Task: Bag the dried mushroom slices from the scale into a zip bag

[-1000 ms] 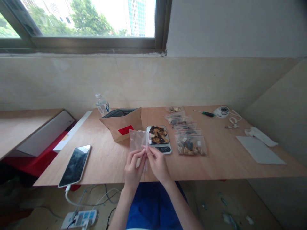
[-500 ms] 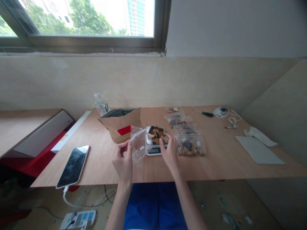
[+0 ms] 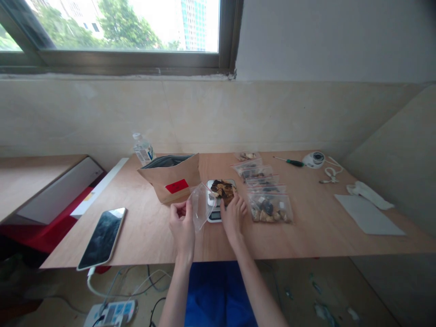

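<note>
My left hand (image 3: 182,225) is shut on the edge of a clear plastic zip bag (image 3: 201,206), which hangs open and seems to hold nothing. My right hand (image 3: 233,217) rests at a small digital kitchen scale (image 3: 218,217), its fingertips at a heap of dried brown and dark slices (image 3: 223,190) on the weighing plate. The hand hides the scale's front right. Whether those fingers have a piece between them, I cannot tell. The bag's lower corner is close to the scale's left side.
A row of several filled zip bags (image 3: 270,208) lies right of the scale. A kraft paper bag (image 3: 173,179) with a red label stands behind my left hand. A phone (image 3: 102,238), water bottle (image 3: 143,150), screwdriver (image 3: 289,161) and white sheet (image 3: 368,215) share the wooden table (image 3: 143,245).
Both hands first pinched the bag's top together. The bag has since been pulled open and stays in my left hand, while my right hand has gone forward to the heap on the scale.
</note>
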A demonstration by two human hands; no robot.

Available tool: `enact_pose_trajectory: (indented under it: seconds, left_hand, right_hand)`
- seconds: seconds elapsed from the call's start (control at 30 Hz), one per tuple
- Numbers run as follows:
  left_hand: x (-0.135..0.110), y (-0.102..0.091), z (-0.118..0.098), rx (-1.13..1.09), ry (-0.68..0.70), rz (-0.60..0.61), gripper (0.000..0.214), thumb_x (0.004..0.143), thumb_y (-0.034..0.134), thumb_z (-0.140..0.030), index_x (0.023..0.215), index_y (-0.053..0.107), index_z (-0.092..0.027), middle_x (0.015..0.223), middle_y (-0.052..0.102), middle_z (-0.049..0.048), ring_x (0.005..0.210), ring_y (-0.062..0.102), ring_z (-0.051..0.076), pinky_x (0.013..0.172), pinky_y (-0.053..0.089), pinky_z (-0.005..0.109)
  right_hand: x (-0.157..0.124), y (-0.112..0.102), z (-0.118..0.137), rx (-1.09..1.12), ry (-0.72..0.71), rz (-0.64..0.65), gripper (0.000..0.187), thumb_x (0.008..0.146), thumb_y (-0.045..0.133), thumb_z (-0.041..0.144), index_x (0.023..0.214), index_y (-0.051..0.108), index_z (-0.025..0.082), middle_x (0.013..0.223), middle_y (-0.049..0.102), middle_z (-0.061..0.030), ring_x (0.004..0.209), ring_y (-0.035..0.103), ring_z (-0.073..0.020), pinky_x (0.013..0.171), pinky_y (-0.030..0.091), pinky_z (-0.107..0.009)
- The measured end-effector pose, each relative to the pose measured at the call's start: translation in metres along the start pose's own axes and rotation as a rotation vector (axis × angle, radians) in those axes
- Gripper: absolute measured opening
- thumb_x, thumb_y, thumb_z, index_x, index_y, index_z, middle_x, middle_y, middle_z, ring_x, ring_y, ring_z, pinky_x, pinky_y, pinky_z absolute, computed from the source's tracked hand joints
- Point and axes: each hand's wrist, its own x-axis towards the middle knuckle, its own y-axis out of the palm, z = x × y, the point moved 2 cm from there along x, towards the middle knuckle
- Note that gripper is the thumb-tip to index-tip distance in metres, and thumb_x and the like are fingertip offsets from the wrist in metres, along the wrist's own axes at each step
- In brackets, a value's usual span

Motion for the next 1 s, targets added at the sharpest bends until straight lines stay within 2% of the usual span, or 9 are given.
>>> enact_pose_trajectory:
  seconds: [0.13, 0.33, 0.43, 0.63, 0.77, 0.87, 0.93, 1.0]
  left_hand:
    - [0.000, 0.000, 0.003, 0.003, -0.016, 0.006, 0.026, 0.079, 0.059, -0.043, 0.074, 0.054, -0.017, 0.071, 0.057, 0.0002, 0.065, 0.052, 0.014, 0.061, 0.042, 0.026]
    - [-0.002, 0.001, 0.006, -0.018, -0.043, 0.009, 0.027, 0.078, 0.059, -0.044, 0.075, 0.054, -0.017, 0.071, 0.057, 0.0009, 0.066, 0.054, 0.015, 0.061, 0.042, 0.026]
    - [-0.003, 0.001, 0.007, -0.030, -0.059, 0.014, 0.026, 0.079, 0.059, -0.043, 0.076, 0.055, -0.017, 0.073, 0.058, 0.0012, 0.068, 0.055, 0.015, 0.062, 0.042, 0.027]
    - [-0.004, 0.000, 0.007, -0.034, -0.072, -0.003, 0.025, 0.079, 0.059, -0.042, 0.076, 0.054, -0.017, 0.073, 0.058, 0.0006, 0.068, 0.054, 0.014, 0.064, 0.042, 0.027]
    - [-0.003, 0.000, 0.007, -0.030, -0.101, 0.009, 0.025, 0.078, 0.059, -0.041, 0.075, 0.054, -0.017, 0.072, 0.057, 0.0003, 0.067, 0.054, 0.015, 0.064, 0.042, 0.027]
    - [-0.003, 0.002, 0.008, -0.033, -0.114, 0.034, 0.023, 0.078, 0.059, -0.040, 0.074, 0.053, -0.017, 0.069, 0.057, -0.0004, 0.065, 0.054, 0.014, 0.062, 0.042, 0.027]
    - [-0.003, 0.004, 0.008, -0.036, -0.118, 0.047, 0.023, 0.077, 0.060, -0.039, 0.071, 0.052, -0.017, 0.065, 0.056, -0.0009, 0.062, 0.053, 0.014, 0.060, 0.041, 0.026]
    - [-0.003, 0.006, 0.009, -0.035, -0.121, 0.059, 0.024, 0.076, 0.061, -0.038, 0.069, 0.052, -0.017, 0.063, 0.055, -0.0012, 0.060, 0.052, 0.014, 0.058, 0.041, 0.026]
  right_hand:
    - [0.004, -0.003, -0.004, -0.041, -0.040, 0.001, 0.034, 0.090, 0.041, 0.029, 0.112, 0.055, 0.007, 0.104, 0.056, -0.0233, 0.097, 0.048, -0.0337, 0.080, 0.038, -0.045]
    - [0.012, 0.002, -0.016, -0.113, -0.089, 0.006, 0.026, 0.090, 0.043, 0.027, 0.105, 0.056, 0.011, 0.099, 0.057, -0.0185, 0.093, 0.049, -0.0305, 0.076, 0.038, -0.041]
    - [0.015, 0.004, -0.023, -0.100, -0.134, -0.010, 0.023, 0.091, 0.043, 0.028, 0.103, 0.056, 0.014, 0.098, 0.057, -0.0160, 0.094, 0.048, -0.0291, 0.076, 0.037, -0.039]
    - [0.017, -0.001, -0.032, -0.008, -0.129, 0.065, 0.019, 0.090, 0.042, 0.021, 0.104, 0.054, 0.015, 0.102, 0.056, -0.0140, 0.098, 0.047, -0.0274, 0.077, 0.036, -0.037]
    - [0.022, -0.017, -0.026, 0.164, -0.088, 0.026, 0.017, 0.089, 0.041, 0.022, 0.102, 0.052, 0.017, 0.101, 0.056, -0.0124, 0.097, 0.049, -0.0261, 0.081, 0.037, -0.039]
    - [0.026, -0.039, -0.008, 0.467, -0.072, -0.008, 0.015, 0.089, 0.043, 0.026, 0.099, 0.049, 0.018, 0.099, 0.056, -0.0104, 0.094, 0.052, -0.0228, 0.083, 0.041, -0.038]
    - [0.026, -0.053, 0.010, 0.694, -0.091, 0.054, 0.015, 0.088, 0.046, 0.028, 0.100, 0.048, 0.018, 0.098, 0.056, -0.0092, 0.091, 0.055, -0.0197, 0.079, 0.045, -0.033]
    - [0.024, -0.063, 0.029, 0.814, -0.120, 0.162, 0.014, 0.086, 0.049, 0.026, 0.098, 0.049, 0.019, 0.098, 0.055, -0.0084, 0.089, 0.056, -0.0181, 0.074, 0.048, -0.029]
